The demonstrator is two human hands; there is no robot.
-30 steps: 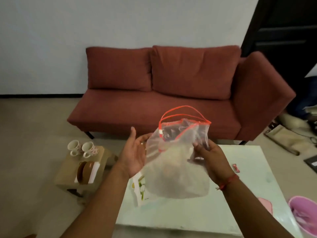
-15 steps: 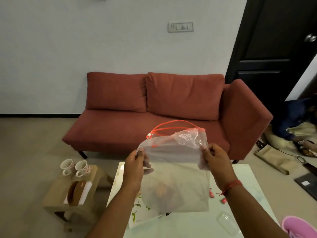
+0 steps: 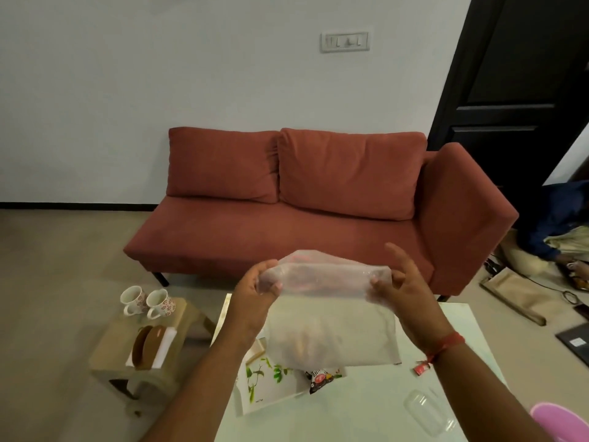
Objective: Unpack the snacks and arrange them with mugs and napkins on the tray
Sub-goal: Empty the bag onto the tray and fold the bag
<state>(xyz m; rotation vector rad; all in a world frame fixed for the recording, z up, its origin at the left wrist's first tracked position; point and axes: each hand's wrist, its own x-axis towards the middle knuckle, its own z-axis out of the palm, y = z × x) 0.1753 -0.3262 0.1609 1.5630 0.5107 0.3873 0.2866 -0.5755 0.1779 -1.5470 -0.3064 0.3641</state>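
Observation:
A clear plastic bag [image 3: 331, 330] hangs between my hands above the white table [image 3: 366, 409], its top folded over. My left hand [image 3: 255, 291] pinches the bag's upper left corner and my right hand [image 3: 401, 282] pinches the upper right corner. Below the bag a white tray with a leaf print [image 3: 264, 381] lies on the table, with a dark snack packet [image 3: 322, 379] at its right side. Two white floral mugs [image 3: 146, 301] and a napkin holder with white napkins [image 3: 153, 346] stand on a small stool [image 3: 121, 365] to the left.
A small red wrapper [image 3: 422, 368] and a clear plastic lid [image 3: 427, 409] lie on the table's right part. A pink bowl [image 3: 561, 419] sits at the lower right edge. A red sofa [image 3: 318, 212] stands behind the table. Bags and cables clutter the floor at right.
The bag's top with the red handles has been folded down, so the handles no longer stick up. My hands have spread wider apart along the folded edge.

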